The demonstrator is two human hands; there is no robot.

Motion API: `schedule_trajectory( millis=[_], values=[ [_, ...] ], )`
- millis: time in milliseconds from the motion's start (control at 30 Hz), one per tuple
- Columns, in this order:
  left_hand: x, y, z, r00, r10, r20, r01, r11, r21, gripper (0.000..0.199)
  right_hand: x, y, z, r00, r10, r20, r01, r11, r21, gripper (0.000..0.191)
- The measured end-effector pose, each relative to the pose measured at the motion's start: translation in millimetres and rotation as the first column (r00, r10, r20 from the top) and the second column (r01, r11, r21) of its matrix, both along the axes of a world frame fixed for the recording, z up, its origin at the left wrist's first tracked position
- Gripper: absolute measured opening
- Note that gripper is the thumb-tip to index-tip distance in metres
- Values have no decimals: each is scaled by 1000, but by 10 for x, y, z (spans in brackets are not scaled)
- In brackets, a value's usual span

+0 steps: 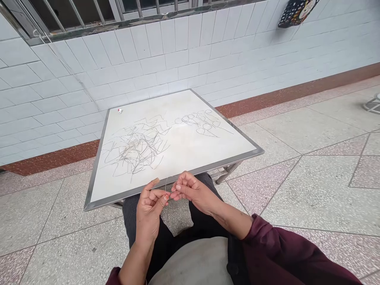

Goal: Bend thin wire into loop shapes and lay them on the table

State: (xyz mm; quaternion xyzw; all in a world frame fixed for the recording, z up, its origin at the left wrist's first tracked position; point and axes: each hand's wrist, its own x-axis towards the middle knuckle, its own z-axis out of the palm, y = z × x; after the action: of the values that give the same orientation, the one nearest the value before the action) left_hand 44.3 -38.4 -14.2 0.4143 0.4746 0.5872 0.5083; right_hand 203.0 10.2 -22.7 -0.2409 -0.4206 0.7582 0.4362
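Just off the near edge of the table, above my lap, my left hand (152,204) pinches a thin piece of wire (166,184) between thumb and fingers. Closed on the same wire from the other side is my right hand (188,189), its fingertips almost touching the left ones. Part of the wire curves up between the hands; the rest is hidden by the fingers. On the tabletop, a loose pile of thin bent wires (139,146) lies at the left. Several wires with a round loop at one end (204,126) are spread at the right.
The white table (190,158) has a grey metal rim and stands against a tiled wall (178,59). A small red and white object (120,111) sits at its far left corner. A dark patterned bag (297,14) hangs at upper right; a stool (373,104) stands at far right.
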Motion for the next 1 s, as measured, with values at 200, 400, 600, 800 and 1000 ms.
schedule_trajectory(
  millis=[200,400,600,800,1000],
  values=[
    [31,-11,13,996,44,-74,-43,999,19,50,-27,-23,-21,1000,-10,-28,11,999,34,22],
    [37,-12,-5,999,15,-49,-17,999,-35,55,-51,-33,-47,999,-10,-44,12,998,57,23],
    [67,-3,-53,995,25,93,-17,996,-82,52,-59,-25,-91,999,-24,-21,25,997,70,24],
    [180,-15,-90,981,134,142,-131,991,-33,52,-63,-30,-101,999,-28,-14,29,998,50,21],
    [153,-25,-63,997,63,36,-62,998,-26,53,31,24,-39,985,-13,174,-21,980,197,23]
  ],
)
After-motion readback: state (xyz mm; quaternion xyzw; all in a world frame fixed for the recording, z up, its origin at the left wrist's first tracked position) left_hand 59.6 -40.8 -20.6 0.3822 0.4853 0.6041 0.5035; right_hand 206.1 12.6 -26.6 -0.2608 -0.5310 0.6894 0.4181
